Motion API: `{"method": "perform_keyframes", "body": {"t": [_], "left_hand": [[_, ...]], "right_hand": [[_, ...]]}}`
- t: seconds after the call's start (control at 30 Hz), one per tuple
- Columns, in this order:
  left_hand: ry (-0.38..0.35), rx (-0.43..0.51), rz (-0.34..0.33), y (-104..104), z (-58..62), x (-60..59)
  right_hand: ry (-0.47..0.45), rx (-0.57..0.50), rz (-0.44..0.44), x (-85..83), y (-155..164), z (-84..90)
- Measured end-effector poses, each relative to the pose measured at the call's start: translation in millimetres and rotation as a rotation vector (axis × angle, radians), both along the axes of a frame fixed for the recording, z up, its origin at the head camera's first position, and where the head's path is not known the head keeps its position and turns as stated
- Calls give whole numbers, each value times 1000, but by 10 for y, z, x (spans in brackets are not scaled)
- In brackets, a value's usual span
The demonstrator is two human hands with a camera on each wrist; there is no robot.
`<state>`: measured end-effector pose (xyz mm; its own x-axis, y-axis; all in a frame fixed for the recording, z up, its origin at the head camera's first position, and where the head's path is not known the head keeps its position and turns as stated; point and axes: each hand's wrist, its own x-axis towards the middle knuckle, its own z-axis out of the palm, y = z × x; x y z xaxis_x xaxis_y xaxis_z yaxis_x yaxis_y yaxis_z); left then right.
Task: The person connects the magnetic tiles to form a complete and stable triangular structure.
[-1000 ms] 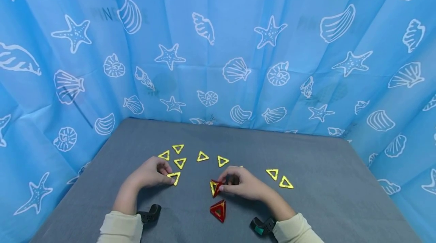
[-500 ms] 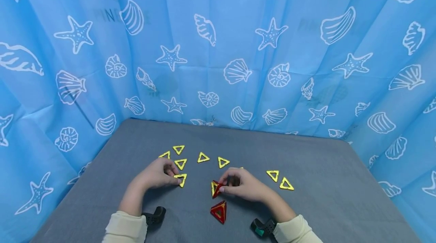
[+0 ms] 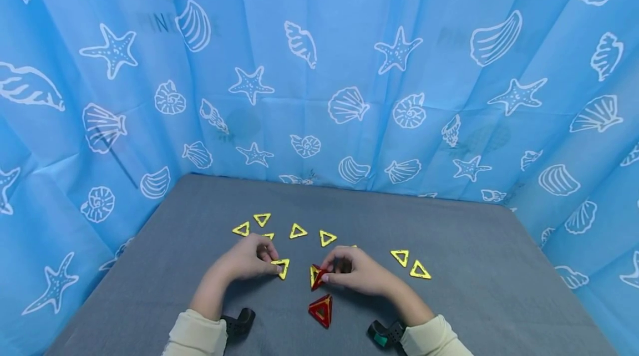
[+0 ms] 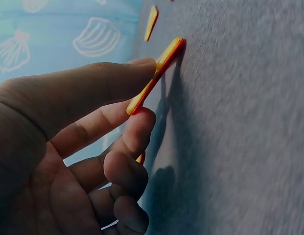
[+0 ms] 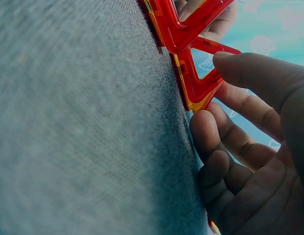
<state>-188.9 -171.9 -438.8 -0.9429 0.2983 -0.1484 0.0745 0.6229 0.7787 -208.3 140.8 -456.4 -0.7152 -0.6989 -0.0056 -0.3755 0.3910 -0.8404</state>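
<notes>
My left hand [image 3: 248,260] pinches a yellow triangular magnetic tile [image 3: 284,270] between thumb and fingers, tilted close over the table. In the left wrist view the tile [image 4: 167,58] shows edge-on, with a reddish side. My right hand [image 3: 356,271] holds a small red-and-yellow piece made of triangular magnetic tiles [image 3: 314,277], with the thumb on its near side. Its red frame [image 5: 198,90] appears in the right wrist view. Just in front of it stands a red pyramid of magnetic tiles [image 3: 321,310], whose frame [image 5: 178,41] overlaps the held piece in the right wrist view.
Several yellow triangular tiles lie spread on the grey table [image 3: 479,289]: a group [image 3: 262,218] behind my left hand, one [image 3: 326,238] behind the held piece, and a pair [image 3: 419,270] to the right. A blue shell-print curtain [image 3: 319,123] encloses the back and sides.
My left hand has carried the yellow tile rightward, closer to the red-and-yellow piece, and now partly covers a loose tile behind it. The right hand has stayed in place.
</notes>
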Motion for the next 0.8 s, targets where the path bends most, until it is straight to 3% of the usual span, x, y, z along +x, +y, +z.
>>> {"method": "perform_keyframes", "body": {"t": [0.43, 0.8], "left_hand": [[-14, -39, 12, 205, -35, 17], [-29, -10, -21, 323, -27, 41]], "right_hand": [[9, -6, 2, -3, -3, -18], [12, -20, 0, 5, -10, -15]]}}
